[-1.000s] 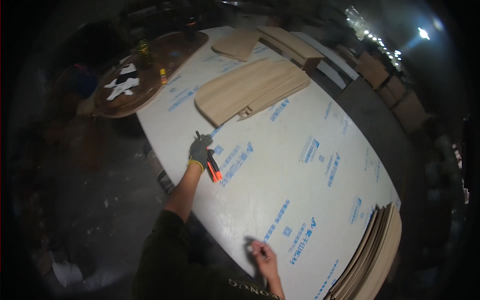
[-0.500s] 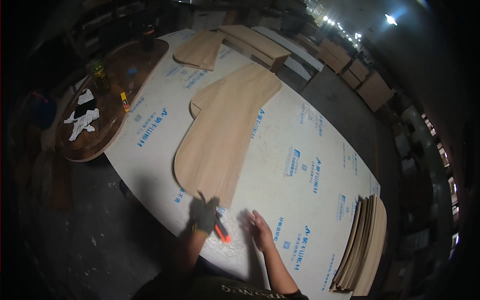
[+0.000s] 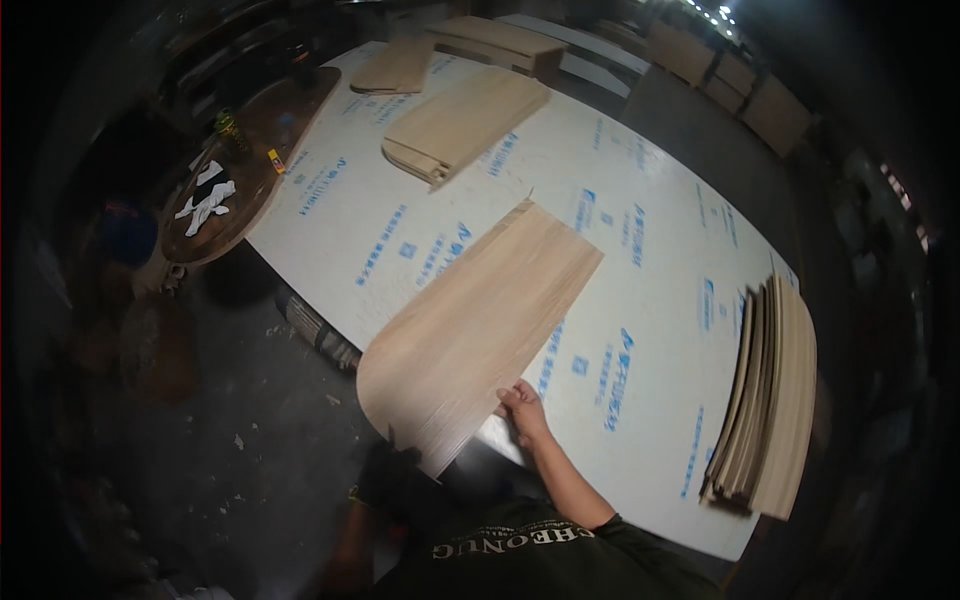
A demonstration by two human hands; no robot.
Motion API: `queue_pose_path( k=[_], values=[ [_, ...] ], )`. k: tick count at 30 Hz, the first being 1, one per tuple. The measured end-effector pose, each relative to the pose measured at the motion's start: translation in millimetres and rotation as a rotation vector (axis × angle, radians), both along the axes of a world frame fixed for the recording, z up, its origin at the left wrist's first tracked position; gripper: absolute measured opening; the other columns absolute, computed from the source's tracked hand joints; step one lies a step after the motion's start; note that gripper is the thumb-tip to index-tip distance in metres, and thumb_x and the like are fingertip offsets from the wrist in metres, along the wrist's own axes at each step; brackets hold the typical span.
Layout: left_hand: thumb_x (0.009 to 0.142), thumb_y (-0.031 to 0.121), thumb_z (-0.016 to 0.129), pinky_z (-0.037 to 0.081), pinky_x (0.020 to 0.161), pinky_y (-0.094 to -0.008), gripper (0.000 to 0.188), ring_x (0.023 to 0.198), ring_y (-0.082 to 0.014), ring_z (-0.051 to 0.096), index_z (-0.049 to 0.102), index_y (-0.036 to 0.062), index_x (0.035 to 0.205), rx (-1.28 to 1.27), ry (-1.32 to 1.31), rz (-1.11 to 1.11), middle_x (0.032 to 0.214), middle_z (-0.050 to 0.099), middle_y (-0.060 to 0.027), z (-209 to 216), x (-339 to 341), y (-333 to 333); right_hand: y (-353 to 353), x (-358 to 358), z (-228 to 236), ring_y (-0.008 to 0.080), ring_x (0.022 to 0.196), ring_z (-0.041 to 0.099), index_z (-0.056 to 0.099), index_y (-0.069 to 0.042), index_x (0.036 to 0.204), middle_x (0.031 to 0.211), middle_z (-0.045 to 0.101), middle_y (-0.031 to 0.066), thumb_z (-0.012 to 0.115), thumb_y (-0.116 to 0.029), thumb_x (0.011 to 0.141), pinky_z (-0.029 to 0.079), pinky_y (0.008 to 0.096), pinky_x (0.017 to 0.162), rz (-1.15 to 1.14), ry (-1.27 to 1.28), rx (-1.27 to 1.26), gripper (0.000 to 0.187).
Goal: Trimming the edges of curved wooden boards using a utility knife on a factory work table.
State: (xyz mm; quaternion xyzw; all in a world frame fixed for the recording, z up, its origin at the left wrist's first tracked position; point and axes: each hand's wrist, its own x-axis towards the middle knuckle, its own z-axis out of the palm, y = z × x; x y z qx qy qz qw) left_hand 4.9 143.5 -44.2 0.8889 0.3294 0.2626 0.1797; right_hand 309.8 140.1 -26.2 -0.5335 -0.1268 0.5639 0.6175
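A pale wooden board [image 3: 480,310] with one rounded corner is held in front of me, its near end past the table's edge. My right hand [image 3: 522,408] pinches its right edge, thumb on top and fingers underneath. At the near end, my left hand [image 3: 388,470], in a dark glove, grips the board's edge; much of this hand is lost in shadow. Beyond it, more rounded wooden boards [image 3: 460,115] lie stacked on the white printed table sheet [image 3: 650,330].
Thin curved wooden pieces [image 3: 775,400] stand bunched at the right edge. On the left, a dark wooden top [image 3: 240,190] carries a white cloth [image 3: 212,208], a green bottle [image 3: 228,130] and a yellow packet [image 3: 276,161]. Another board [image 3: 395,68] lies at the far end.
The board has come off the stack toward me and swung round over the near edge. My right hand, open before, now grips its side. The orange tool in my left hand no longer shows clearly.
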Motion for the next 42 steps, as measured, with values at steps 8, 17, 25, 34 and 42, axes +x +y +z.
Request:
queue_pose_path(
  k=[8, 17, 25, 34, 42],
  values=[
    [0.087, 0.029, 0.066, 0.048, 0.056, -0.0333, 0.03, 0.06, -0.0133, 0.057, 0.066, -0.0007, 0.091, -0.276, 0.049, -0.14, 0.065, 0.059, -0.0084, 1.2, 52.5, -105.6, -142.5, 61.1, -2.2, 0.0375, 0.124, 0.047, 0.04, 0.006, 0.136, 0.13, 0.052, 0.0221, 0.07, -0.017, 0.078, 0.036, 0.0389, 0.107, -0.015, -1.267, -0.123, 0.07],
    [0.092, 0.03, 0.061, 0.047, 0.052, -0.0251, 0.035, 0.06, -0.0104, 0.054, 0.058, 0.0086, 0.12, -1.691, -1.567, 0.622, 0.082, 0.059, 0.0007, 12.5, 29.6, -219.7, -199.4, 25.7, 38.9, 0.0341, 0.142, 0.025, 0.046, -0.009, 0.137, 0.152, 0.031, 0.0126, 0.083, -0.036, 0.063, 0.022, 0.0533, 0.114, 1.038, -1.486, 0.288, 0.087],
    [0.089, 0.018, 0.062, 0.052, 0.076, -0.0287, 0.04, 0.082, -0.0167, 0.06, 0.053, 0.0034, 0.125, -1.815, -1.458, 0.728, 0.097, 0.062, -0.0061, 6.8, 39.8, -264.1, -195.7, 43.6, 19.6, 0.0319, 0.142, 0.026, 0.044, -0.012, 0.14, 0.151, 0.032, 0.0115, 0.079, -0.036, 0.068, 0.02, 0.0547, 0.115, 1.051, -1.488, 0.459, 0.083],
    [0.089, 0.021, 0.064, 0.051, 0.059, -0.0311, 0.029, 0.066, -0.0211, 0.059, 0.054, 0.0052, 0.111, -1.72, -0.934, 0.707, 0.088, 0.064, -0.0129, 74.6, 58.6, -206.2, -166.6, 34.1, 11.9, 0.0267, 0.143, 0.025, 0.041, -0.007, 0.14, 0.152, 0.032, 0.0104, 0.081, -0.043, 0.064, 0.021, 0.0474, 0.116, 1.113, -1.566, 0.577, 0.093],
    [0.091, 0.019, 0.06, 0.052, 0.058, -0.0284, 0.035, 0.061, -0.0151, 0.06, 0.054, 0.0056, 0.123, -1.408, -0.293, 0.579, 0.086, 0.065, -0.0102, 91.2, 85.4, -198.3, -161.2, 45.6, -16.8, 0.0225, 0.144, 0.022, 0.041, -0.006, 0.14, 0.151, 0.034, 0.0064, 0.073, -0.049, 0.071, 0.019, 0.0436, 0.117, 1.085, -1.436, 0.718, 0.087]
  ],
)
